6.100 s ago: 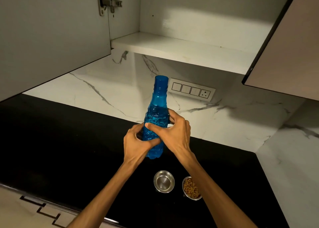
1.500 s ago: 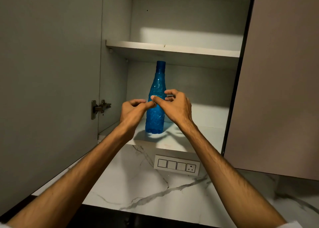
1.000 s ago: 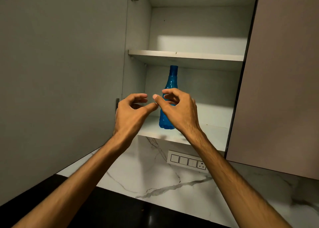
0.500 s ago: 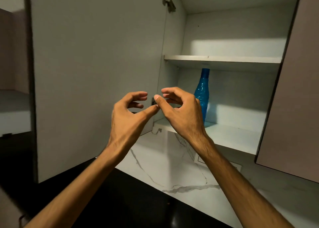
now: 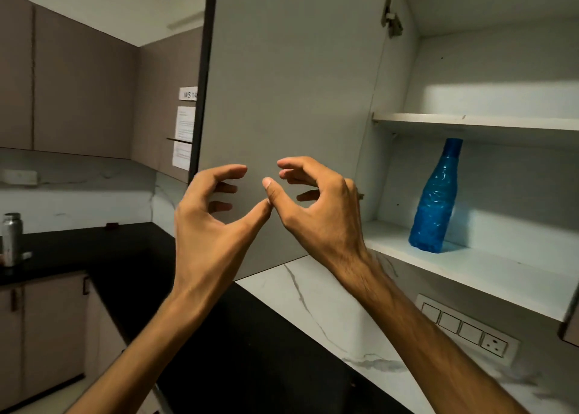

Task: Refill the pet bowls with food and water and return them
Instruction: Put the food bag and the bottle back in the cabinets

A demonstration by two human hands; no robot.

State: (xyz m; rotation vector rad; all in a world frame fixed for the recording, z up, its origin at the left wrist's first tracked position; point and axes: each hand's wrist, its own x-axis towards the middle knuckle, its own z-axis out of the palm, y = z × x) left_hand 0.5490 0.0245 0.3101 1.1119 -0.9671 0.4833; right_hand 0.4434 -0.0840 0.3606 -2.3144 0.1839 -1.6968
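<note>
The blue plastic water bottle (image 5: 437, 200) stands upright on the lower shelf (image 5: 488, 272) of the open wall cabinet, at the right. My left hand (image 5: 210, 222) and my right hand (image 5: 316, 213) hover side by side in front of the open cabinet door (image 5: 288, 100), well left of the bottle. Both hands hold nothing; their fingers are curled and apart, and the two thumbs touch. The pet bowls are out of view.
A black countertop (image 5: 250, 351) runs below, with a marble backsplash and a switch panel (image 5: 466, 332) under the cabinet. A steel flask (image 5: 12, 238) stands on the far left counter. Papers (image 5: 185, 134) hang on the brown wall cabinets at the left.
My hands have let go of the bottle, which now stands on the shelf. My view has swung left, so the bottle sits farther right and the door fills the middle.
</note>
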